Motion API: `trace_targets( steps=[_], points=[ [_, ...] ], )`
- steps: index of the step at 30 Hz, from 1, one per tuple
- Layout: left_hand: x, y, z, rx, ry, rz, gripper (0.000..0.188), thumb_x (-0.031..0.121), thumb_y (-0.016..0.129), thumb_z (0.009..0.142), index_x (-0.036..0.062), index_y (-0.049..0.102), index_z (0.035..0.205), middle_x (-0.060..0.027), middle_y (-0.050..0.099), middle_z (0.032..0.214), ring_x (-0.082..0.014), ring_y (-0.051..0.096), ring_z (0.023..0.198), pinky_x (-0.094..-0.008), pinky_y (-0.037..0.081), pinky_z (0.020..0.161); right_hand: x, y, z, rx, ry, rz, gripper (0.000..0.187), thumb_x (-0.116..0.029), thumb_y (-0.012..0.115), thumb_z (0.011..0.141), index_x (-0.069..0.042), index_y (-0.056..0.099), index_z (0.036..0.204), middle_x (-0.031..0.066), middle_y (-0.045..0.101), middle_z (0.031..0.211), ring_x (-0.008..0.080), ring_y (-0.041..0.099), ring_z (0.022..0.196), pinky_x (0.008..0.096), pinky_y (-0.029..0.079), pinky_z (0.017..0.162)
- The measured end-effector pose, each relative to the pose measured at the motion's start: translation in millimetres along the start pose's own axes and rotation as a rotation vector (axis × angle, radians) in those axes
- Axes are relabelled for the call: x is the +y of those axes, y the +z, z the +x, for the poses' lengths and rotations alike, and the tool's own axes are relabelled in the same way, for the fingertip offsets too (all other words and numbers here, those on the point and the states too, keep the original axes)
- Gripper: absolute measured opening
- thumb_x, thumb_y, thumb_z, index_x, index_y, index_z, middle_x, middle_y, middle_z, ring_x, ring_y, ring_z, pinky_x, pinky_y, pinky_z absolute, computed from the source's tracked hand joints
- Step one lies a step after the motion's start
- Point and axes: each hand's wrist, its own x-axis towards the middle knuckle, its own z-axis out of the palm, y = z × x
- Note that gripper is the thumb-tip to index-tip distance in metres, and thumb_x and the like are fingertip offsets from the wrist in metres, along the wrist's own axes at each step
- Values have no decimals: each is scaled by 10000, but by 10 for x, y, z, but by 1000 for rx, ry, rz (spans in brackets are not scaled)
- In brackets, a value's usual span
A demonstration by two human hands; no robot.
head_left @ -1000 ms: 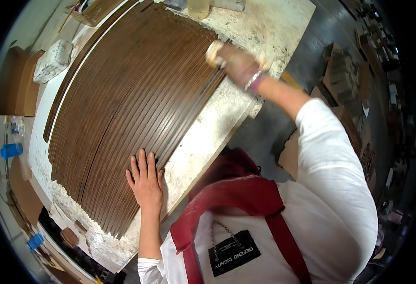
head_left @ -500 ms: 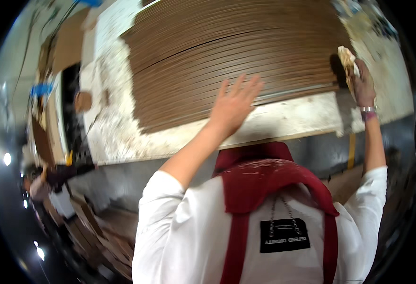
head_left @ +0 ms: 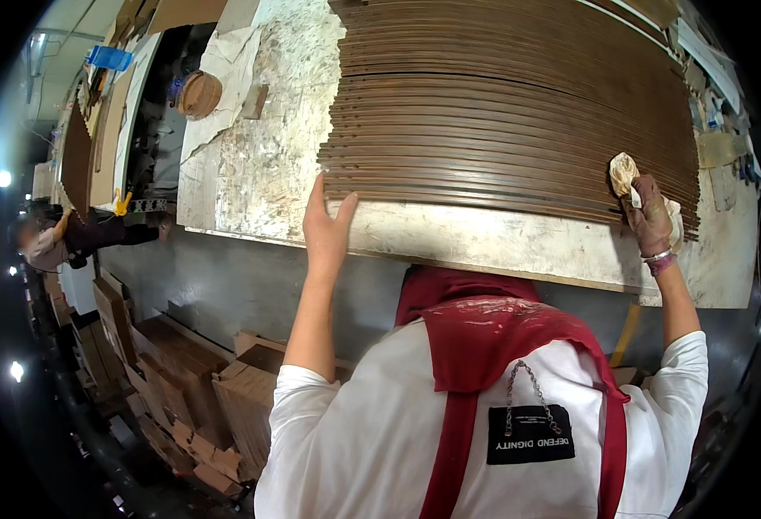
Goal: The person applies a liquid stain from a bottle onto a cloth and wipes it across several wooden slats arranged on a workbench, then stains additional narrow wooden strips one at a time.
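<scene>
Many long brown wooden strips (head_left: 501, 130) lie side by side across the table. My left hand (head_left: 327, 229) is at their near left corner, thumb and fingers apart, fingertips by the strip ends. It seems to touch the nearest strip but does not wrap round it. In my right hand (head_left: 650, 216) is a crumpled cream rag (head_left: 623, 173), its folds sticking out past the fingers on both sides. That hand, with dark stains on it, rests over the near right part of the strips.
The worktable (head_left: 268, 182) has a stained, pale top. A round brown container (head_left: 199, 93) and a small wood block (head_left: 256, 101) stand on its left. Clutter (head_left: 718, 147) lines the right edge. Boxes (head_left: 246, 398) stand on the floor, and another person (head_left: 51, 238) is far left.
My left hand has moved left, from over the strips' near edge to their left corner. My right hand still holds the rag, now over the near strips. The view has shifted.
</scene>
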Motion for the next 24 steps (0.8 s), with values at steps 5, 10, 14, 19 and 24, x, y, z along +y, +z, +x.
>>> trace_targets(
  steps=[5,10,14,19,24],
  points=[
    [-207,-12,53,-8,-84,-186,444,168,642,901,-13,542,1293,-162,627,1184,-221,591,1053,-312,439,935,-235,230,223,-1,-153,-17,363,12,718,747,-87,576,1066,99,551,889,289,554,807,358,465,715],
    [-311,-224,401,-149,-81,-337,300,129,576,938,-26,623,1191,-83,692,983,-125,608,904,-254,465,825,-1072,339,635,-252,-198,-24,405,21,638,653,-85,587,1041,138,595,989,349,593,921,416,491,778],
    [-275,-341,633,-292,-40,-174,303,165,651,891,-42,665,1112,-74,699,897,-113,606,802,-255,479,738,-1368,505,1026,-357,-363,-58,368,23,605,659,-98,580,1006,99,595,981,333,588,876,422,483,709],
    [-370,-212,658,-205,92,-109,330,150,741,818,-55,670,1067,-56,644,748,-100,566,703,-255,473,668,-1808,942,1400,-400,-561,-150,289,-21,601,689,-103,581,965,80,612,936,289,608,819,401,507,658],
    [-417,-115,749,-164,194,100,290,182,751,795,-1,680,1008,-90,639,728,-188,566,646,-304,463,617,-2602,1728,1899,-258,-825,93,140,-88,605,735,-124,628,869,57,600,861,246,619,787,378,516,641]
  ],
)
